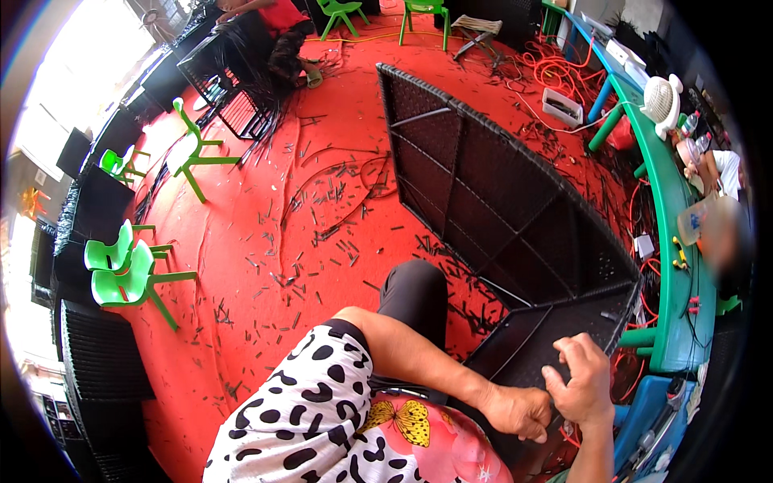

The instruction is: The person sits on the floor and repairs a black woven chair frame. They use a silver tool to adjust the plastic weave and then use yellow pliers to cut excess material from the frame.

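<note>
A large black woven wicker furniture piece (499,201) with a ribbed metal frame leans across the floor in front of me, its lower part close to my hands. My left hand (519,410) is closed, its fingers curled together over my lap near the lower panel; whatever it may hold is hidden. Just right of it, my right hand (584,378) is raised with bent fingers and the thumb apart, and nothing shows between them. The hands are close together in front of the wicker.
Dark offcuts litter the red floor (241,241). Green chairs (133,274) stand left, beside stacked black wicker panels (105,354). A green-and-blue table (664,241) with a white fan (662,105) runs along the right, near orange hoses (555,68). A person (290,32) sits at the far left.
</note>
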The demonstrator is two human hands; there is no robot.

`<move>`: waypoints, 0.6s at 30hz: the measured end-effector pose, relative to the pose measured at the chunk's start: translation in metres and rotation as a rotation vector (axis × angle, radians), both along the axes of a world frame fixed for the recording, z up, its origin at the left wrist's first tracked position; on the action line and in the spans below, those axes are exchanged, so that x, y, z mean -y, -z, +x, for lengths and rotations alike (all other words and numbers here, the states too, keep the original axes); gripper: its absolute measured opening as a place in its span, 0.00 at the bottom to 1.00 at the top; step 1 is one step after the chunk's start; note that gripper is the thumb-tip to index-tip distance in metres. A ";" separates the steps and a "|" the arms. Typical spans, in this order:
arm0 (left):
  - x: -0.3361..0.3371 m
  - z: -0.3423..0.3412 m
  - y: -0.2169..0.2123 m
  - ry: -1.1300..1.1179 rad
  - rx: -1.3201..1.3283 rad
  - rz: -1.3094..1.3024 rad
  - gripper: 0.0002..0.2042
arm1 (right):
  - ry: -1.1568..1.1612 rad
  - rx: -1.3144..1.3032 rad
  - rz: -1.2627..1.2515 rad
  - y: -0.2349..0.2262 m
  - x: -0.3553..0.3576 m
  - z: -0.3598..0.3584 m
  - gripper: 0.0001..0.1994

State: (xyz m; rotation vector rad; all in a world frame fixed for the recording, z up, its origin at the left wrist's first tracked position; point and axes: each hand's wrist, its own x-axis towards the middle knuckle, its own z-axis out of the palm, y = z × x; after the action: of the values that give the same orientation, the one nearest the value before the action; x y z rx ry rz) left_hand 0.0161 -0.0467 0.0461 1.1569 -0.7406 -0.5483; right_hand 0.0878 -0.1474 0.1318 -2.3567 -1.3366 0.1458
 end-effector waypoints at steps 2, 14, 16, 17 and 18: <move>0.005 -0.001 0.005 -0.020 0.046 -0.085 0.17 | 0.005 0.004 -0.159 -0.004 -0.001 0.000 0.18; -0.007 -0.011 0.011 -0.101 0.207 -0.022 0.18 | -0.052 0.008 -0.231 -0.015 -0.015 -0.004 0.17; -0.010 -0.012 0.014 -0.091 0.214 -0.065 0.18 | -0.037 0.005 -0.218 -0.017 -0.018 -0.007 0.17; -0.011 -0.013 0.016 -0.093 0.214 -0.078 0.18 | -0.038 -0.001 -0.203 -0.016 -0.020 -0.007 0.16; -0.013 -0.015 0.018 -0.054 0.176 -0.079 0.18 | -0.041 0.001 -0.172 -0.014 -0.021 -0.008 0.16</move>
State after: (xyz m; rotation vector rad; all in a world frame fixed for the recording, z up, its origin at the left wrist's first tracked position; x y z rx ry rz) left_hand 0.0015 -0.0335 0.0281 1.1580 -0.8724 -0.3720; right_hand 0.0799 -0.1262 0.1462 -2.4706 -1.4248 0.2822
